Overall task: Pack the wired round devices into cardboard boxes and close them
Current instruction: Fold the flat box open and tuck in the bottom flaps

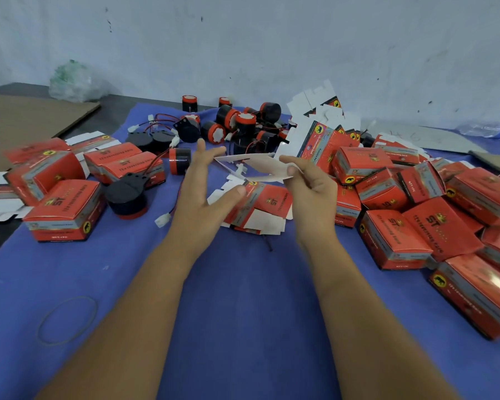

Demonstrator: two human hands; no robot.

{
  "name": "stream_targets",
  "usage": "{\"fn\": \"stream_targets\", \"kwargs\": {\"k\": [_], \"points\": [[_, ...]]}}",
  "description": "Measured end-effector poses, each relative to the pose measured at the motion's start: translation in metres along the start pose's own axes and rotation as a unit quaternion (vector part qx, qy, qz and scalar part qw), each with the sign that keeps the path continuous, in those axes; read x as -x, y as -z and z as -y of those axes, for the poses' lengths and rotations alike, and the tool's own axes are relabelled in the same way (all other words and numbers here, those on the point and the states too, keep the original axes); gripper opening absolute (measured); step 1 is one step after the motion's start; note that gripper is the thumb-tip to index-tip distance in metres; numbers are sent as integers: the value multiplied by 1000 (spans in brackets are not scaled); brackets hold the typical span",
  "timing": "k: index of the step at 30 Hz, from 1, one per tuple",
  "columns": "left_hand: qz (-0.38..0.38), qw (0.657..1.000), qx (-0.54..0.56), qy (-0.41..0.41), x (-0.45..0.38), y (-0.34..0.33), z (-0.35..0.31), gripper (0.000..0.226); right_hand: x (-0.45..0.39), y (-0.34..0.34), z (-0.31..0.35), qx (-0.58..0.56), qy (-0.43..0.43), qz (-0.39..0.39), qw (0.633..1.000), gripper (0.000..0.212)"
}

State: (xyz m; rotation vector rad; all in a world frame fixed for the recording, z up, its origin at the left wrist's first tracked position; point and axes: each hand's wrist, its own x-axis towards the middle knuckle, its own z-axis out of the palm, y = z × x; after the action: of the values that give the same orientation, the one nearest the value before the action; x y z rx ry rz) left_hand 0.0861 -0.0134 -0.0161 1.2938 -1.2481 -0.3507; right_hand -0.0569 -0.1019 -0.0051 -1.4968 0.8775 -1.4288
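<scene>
left hand: fingers straight, spread wide, fingertips by carton's left tip | right hand: thumb and forefinger pinch flat carton | forearms raised over blue cloth

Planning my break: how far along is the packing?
Done: closed red cardboard boxes piled on both sides. In hand: right hand pinches a flat white box blank; left hand is open beside it. Left: many black-and-red round wired devices unpacked.
</scene>
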Motion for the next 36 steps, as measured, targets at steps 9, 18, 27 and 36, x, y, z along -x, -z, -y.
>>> {"fn": "stream_targets", "kwargs": {"k": [9, 18, 27, 36], "points": [[83, 990, -112, -33, -4, -3, 16, 83, 6, -7, 11, -114, -22, 98, 988, 27], [-123, 921, -344, -132, -3, 0, 2, 48, 33, -35, 22, 27, 117, 188, 975, 17], [-235, 968, -82, 21, -6, 5, 1, 63, 33, -37, 15, 56, 224, 27, 973, 51], [-89, 995, -22, -25, -6, -2, 4, 64, 26, -37, 6, -27, 69, 218, 973, 72]]}}
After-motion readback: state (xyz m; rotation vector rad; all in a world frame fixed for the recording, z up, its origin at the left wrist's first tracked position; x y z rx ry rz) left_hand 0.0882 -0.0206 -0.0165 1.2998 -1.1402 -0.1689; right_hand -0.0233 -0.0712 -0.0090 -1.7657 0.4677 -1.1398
